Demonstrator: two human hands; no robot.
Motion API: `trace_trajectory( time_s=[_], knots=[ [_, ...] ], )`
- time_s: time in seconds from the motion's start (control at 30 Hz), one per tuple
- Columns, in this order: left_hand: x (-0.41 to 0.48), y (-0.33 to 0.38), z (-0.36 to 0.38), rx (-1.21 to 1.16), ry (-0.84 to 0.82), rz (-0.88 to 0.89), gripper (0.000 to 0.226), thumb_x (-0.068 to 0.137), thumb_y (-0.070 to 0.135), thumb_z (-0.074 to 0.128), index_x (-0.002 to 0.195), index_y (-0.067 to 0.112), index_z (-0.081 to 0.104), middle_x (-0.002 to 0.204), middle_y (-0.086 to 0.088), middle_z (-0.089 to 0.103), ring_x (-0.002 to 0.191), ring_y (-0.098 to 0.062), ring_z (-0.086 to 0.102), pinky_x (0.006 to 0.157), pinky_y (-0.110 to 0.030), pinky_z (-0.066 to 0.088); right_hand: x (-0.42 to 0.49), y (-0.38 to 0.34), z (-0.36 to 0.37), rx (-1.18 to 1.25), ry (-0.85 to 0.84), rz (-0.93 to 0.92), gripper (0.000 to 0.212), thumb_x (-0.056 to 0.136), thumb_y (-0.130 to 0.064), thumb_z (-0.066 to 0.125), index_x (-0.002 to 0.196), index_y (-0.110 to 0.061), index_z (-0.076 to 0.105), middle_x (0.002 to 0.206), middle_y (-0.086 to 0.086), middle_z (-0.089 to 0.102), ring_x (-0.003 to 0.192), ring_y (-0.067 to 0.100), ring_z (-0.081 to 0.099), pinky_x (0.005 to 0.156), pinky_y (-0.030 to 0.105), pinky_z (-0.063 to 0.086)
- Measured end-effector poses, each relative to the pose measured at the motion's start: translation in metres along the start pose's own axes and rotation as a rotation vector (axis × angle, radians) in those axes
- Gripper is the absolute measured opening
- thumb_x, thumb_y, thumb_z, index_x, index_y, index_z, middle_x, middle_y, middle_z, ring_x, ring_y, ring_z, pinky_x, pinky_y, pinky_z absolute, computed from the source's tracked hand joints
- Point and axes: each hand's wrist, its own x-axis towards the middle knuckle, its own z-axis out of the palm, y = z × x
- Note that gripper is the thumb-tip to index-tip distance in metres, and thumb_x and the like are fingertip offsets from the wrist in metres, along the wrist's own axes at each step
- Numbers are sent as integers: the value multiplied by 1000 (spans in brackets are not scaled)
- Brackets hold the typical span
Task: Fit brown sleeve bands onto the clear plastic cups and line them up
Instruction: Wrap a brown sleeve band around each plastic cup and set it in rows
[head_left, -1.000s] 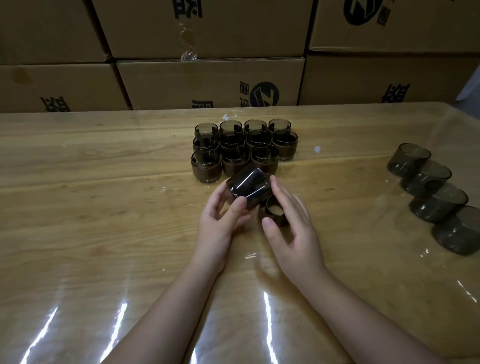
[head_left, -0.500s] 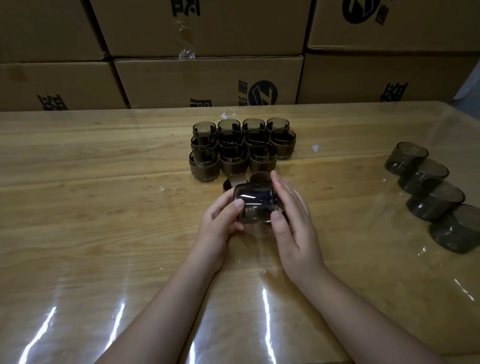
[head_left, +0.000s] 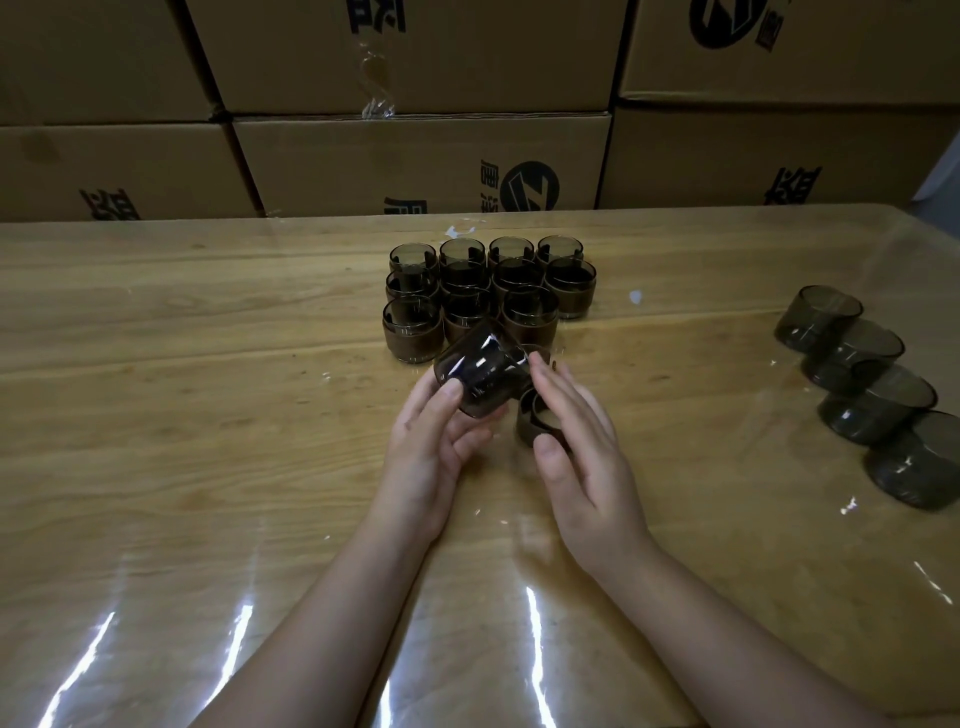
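My left hand (head_left: 431, 441) grips a smoky clear cup (head_left: 480, 371), thumb on its side, and holds it tilted just above the table. My right hand (head_left: 576, 441) is beside the cup with its fingers straight, the fingertips near the cup's right side. A loose brown sleeve band (head_left: 532, 423) stands on the table between my right thumb and fingers; I cannot tell if the thumb touches it. A second band (head_left: 540, 354) peeks out behind the cup. Several banded cups (head_left: 413, 338) stand in tight rows just beyond.
A nested row of bare cups (head_left: 857, 374) lies on its side at the right of the wooden table (head_left: 208, 415), which has a glossy clear cover. Stacked cardboard boxes (head_left: 415, 166) wall off the table's far edge.
The cup has tilted up and moved left in my left hand. My right hand has let go of it and straightened its fingers, uncovering the band on the table.
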Motion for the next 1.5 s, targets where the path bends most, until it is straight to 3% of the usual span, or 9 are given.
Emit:
trace_trajectory(
  time_s=[0.23,0.47,0.67,0.8,0.9,1.0,1.17,1.4,1.5],
  knots=[
    [0,-4,4,53,30,15,52,80,22,62,130,15,56,114,-4,66,88,-13,60,55,-17,44,-1,-2,-1,-27,12,-45,51,99,-43,35,143,-17,39,151,-4,40,145,17,26,112,57,29],
    [-2,-6,5,184,-51,45,62,64,35,72,124,25,60,104,5,69,83,-6,60,57,-17,44,1,1,-2,1,80,-1,47,98,-30,35,143,-17,38,152,-6,37,144,16,28,113,55,28],
    [-4,-6,4,217,-113,-2,59,69,37,69,125,20,61,115,-11,67,101,-25,62,74,-38,48,4,4,-4,78,88,152,47,98,-54,27,141,-37,31,151,-13,36,144,9,25,117,48,24],
    [-3,-2,3,103,-122,-33,49,74,40,64,118,18,66,111,-6,69,95,-16,65,68,-23,52,3,4,-2,73,39,160,59,95,-65,21,143,-32,32,150,-20,33,145,4,21,118,31,20],
    [-1,-1,1,19,-89,-44,45,75,44,62,113,22,68,112,-5,70,96,-15,66,76,-24,53,3,2,-2,69,-12,151,62,95,-66,20,144,-29,31,150,-22,30,145,3,19,118,24,17],
    [1,0,-1,-31,-55,-30,46,78,44,62,116,19,66,116,-8,69,100,-18,66,81,-27,54,3,0,-1,50,-47,152,66,94,-67,21,145,-26,30,150,-22,28,146,2,17,119,31,17],
    [0,-4,-1,-18,-26,16,23,86,33,59,103,23,71,105,-3,73,90,-15,70,76,-25,56,2,-3,0,-11,-59,123,68,94,-66,22,146,-23,25,155,-10,27,147,7,15,120,43,19],
    [-1,-4,4,51,140,49,46,80,28,73,119,10,56,111,-16,63,85,-19,64,69,-23,55,-1,-6,1,-86,-69,22,69,97,-57,27,148,-12,26,158,0,24,148,13,15,116,53,22],
    [-1,-7,5,176,131,105,46,72,25,79,112,15,58,94,-1,62,66,-3,61,58,-17,50,-1,-5,1,-102,-45,-15,64,99,-55,25,148,-14,29,158,1,24,148,16,18,115,56,24]
  ],
)
